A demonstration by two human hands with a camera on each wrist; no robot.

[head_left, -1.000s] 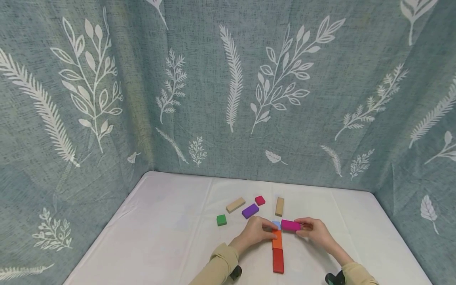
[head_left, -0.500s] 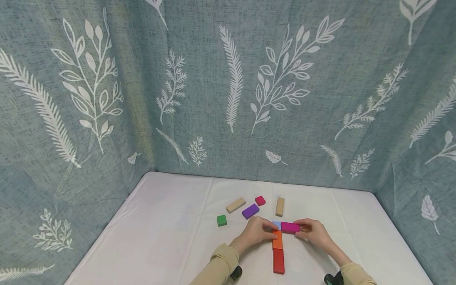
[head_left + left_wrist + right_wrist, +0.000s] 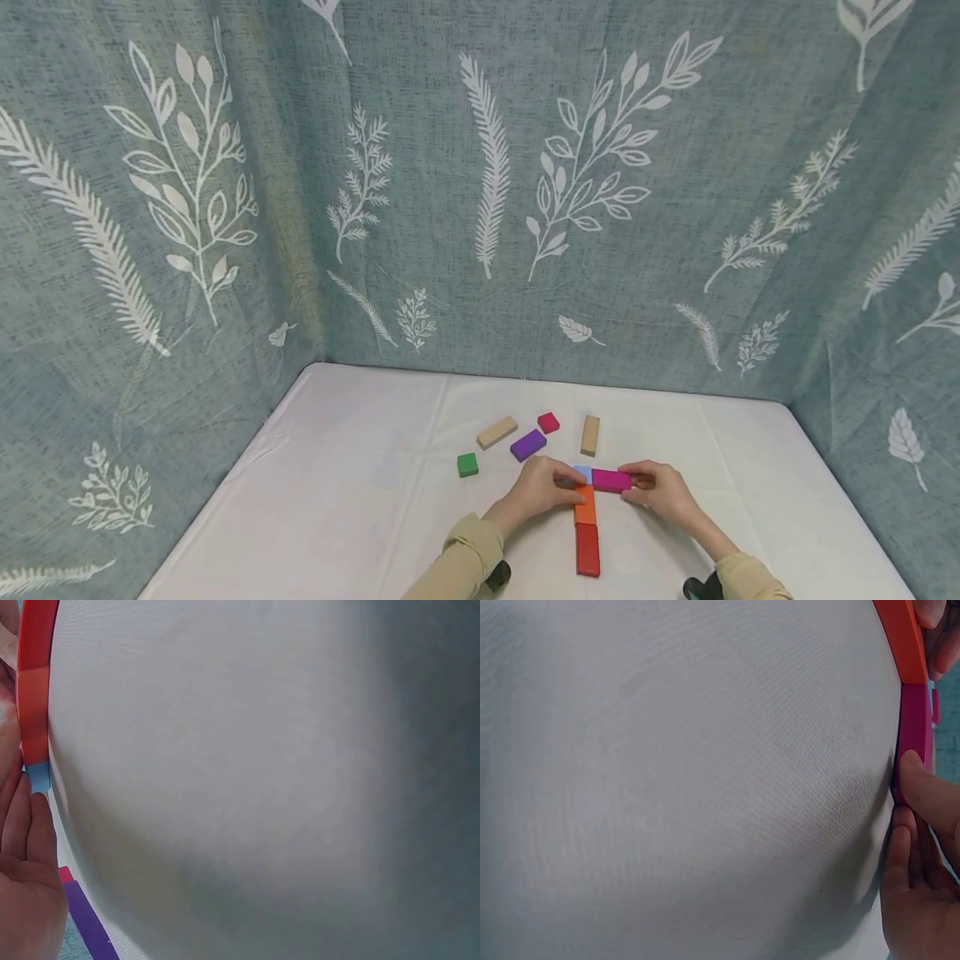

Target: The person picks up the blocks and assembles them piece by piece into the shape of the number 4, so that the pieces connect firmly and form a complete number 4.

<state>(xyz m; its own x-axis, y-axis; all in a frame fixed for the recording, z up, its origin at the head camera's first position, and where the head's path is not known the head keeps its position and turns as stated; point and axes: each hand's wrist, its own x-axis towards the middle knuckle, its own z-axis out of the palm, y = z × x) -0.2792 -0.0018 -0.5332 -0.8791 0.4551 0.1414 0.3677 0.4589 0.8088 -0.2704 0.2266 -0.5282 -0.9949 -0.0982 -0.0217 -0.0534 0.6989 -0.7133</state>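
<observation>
Lying near two hands: four adjoining blocks, five loose blocks.

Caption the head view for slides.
Left hand touches blue block and orange block; right hand holds magenta block beside the blue one.

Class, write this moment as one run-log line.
left hand: touches blue block | right hand: grips magenta block | long red block: end-on to orange block
</observation>
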